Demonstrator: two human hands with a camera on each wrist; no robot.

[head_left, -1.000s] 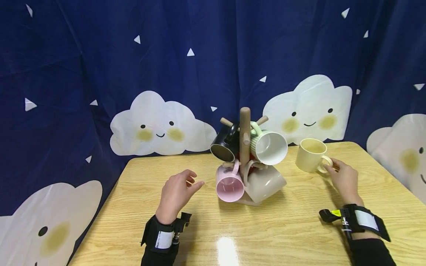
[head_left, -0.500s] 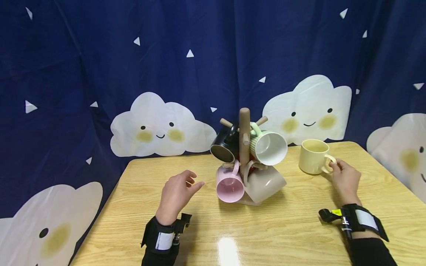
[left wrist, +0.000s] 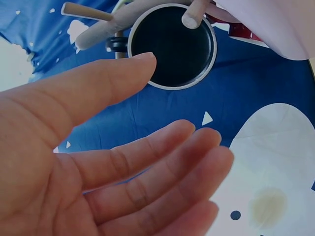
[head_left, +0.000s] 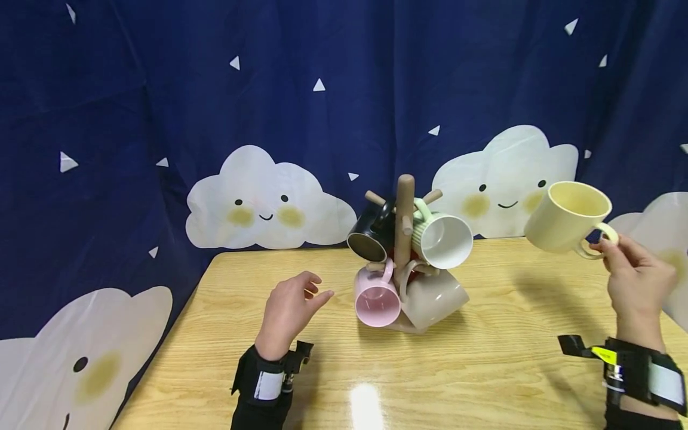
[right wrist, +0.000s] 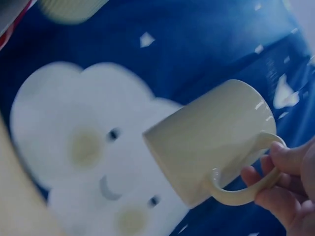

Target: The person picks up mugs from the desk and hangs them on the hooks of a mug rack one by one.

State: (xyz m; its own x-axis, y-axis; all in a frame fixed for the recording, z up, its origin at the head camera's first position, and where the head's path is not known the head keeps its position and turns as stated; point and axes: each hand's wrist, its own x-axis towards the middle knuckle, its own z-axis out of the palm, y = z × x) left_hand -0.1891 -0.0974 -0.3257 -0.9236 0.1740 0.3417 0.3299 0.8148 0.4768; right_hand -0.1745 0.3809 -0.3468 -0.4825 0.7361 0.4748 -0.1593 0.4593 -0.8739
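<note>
My right hand (head_left: 639, 280) pinches the handle of a pale yellow mug (head_left: 564, 221), lifted above the table's right side and slightly tilted. Thumb and fingers meet around that handle (right wrist: 241, 194) in the right wrist view. My left hand (head_left: 290, 307) hovers over the table left of the mug rack, fingers relaxed and holding nothing. On the wooden mug rack (head_left: 405, 203) hang a black mug (head_left: 371, 230), a light green mug (head_left: 443, 239), a pink mug (head_left: 377, 301) and a beige mug (head_left: 435, 298). Behind them a red mug is mostly hidden.
The rack stands mid-table between the hands. A wooden table (head_left: 333, 370) spreads beneath both arms. Close behind its far edge hangs a dark blue curtain (head_left: 301, 119) with smiling white clouds. One rack peg (head_left: 407, 226) points toward me and carries no mug.
The yellow mug has been lifted off the table by its handle and carried right and toward me. My left hand stays nearly still; the head view has shifted slightly.
</note>
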